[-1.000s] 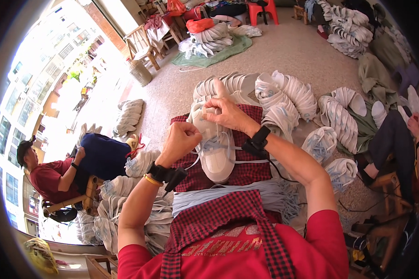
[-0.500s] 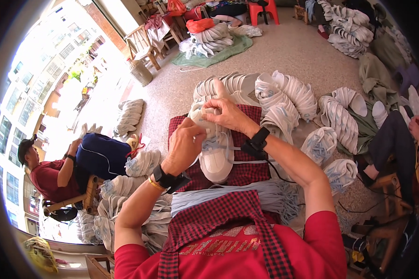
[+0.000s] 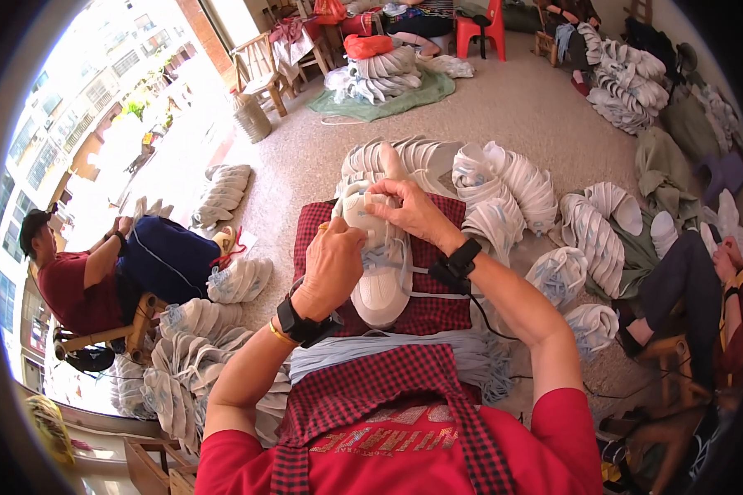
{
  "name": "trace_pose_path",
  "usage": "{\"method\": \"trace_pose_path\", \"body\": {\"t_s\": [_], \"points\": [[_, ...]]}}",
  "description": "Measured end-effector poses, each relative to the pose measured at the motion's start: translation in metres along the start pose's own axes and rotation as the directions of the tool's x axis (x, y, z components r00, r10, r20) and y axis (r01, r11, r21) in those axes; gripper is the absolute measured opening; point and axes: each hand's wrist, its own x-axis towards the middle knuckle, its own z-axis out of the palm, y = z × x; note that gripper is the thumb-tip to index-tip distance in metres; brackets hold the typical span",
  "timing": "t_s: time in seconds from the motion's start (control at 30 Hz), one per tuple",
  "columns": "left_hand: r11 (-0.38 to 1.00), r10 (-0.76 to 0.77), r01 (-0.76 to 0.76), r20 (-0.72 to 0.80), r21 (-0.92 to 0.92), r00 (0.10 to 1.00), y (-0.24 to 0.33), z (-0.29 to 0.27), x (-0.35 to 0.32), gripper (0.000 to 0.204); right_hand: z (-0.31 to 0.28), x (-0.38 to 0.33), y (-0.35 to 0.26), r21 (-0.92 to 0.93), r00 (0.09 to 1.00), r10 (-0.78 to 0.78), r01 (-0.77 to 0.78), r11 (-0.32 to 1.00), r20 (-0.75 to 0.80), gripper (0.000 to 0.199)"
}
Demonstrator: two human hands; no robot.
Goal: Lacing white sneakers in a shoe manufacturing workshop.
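Note:
A white sneaker (image 3: 382, 295) lies on the red-and-black checked cloth (image 3: 437, 312) over my lap, toe toward me. Pale blue shoelace (image 3: 385, 257) crosses its upper, and a length trails off to the right. My left hand (image 3: 332, 262) is closed in a pinch beside the sneaker's left eyelets; what its fingertips hold is hidden. Bent over the tongue from the right, my right hand (image 3: 411, 210) has its fingers closed on the sneaker's upper. A tan rounded shape (image 3: 391, 160) projects beyond that hand; I cannot tell what it is.
A bundle of pale blue laces (image 3: 396, 353) lies across my lap. Stacked white shoe uppers (image 3: 516, 188) stand ahead and right, others (image 3: 198, 363) at the left. One person (image 3: 78, 272) sits at the left; another's leg (image 3: 677, 280) shows at the right. A red chair (image 3: 480, 35) stands far back.
The view has shifted slightly. My left hand has moved a little nearer to me and turned, still pinched beside the sneaker. My right hand stays on the upper.

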Motion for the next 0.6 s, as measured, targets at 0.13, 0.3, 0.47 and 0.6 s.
{"method": "trace_pose_path", "body": {"t_s": [0.13, 0.3, 0.47, 0.6], "points": [[0.987, 0.111, -0.105, -0.04, 0.123, 0.993, -0.005, 0.006, -0.001, 0.012, 0.002, 0.0, -0.006, 0.023, 0.999, 0.038, -0.039, 0.999, 0.022, 0.036], [0.958, -0.112, 0.111, 0.011, -0.264, 0.994, 0.0, 0.005, 0.007, 0.011, -0.001, -0.002, -0.002, 0.035, 0.999, 0.04, -0.041, 0.999, 0.024, 0.04], [0.968, -0.023, 0.001, -0.083, -0.249, 0.996, 0.01, 0.009, 0.009, 0.018, -0.005, -0.006, 0.003, -0.003, 0.999, -0.026, 0.026, 1.0, -0.046, 0.042], [0.991, -0.052, 0.036, -0.122, -0.128, 0.991, -0.002, 0.004, 0.009, 0.035, -0.002, -0.023, -0.032, -0.122, 0.978, -0.077, 0.054, 0.991, -0.195, 0.034]]}}
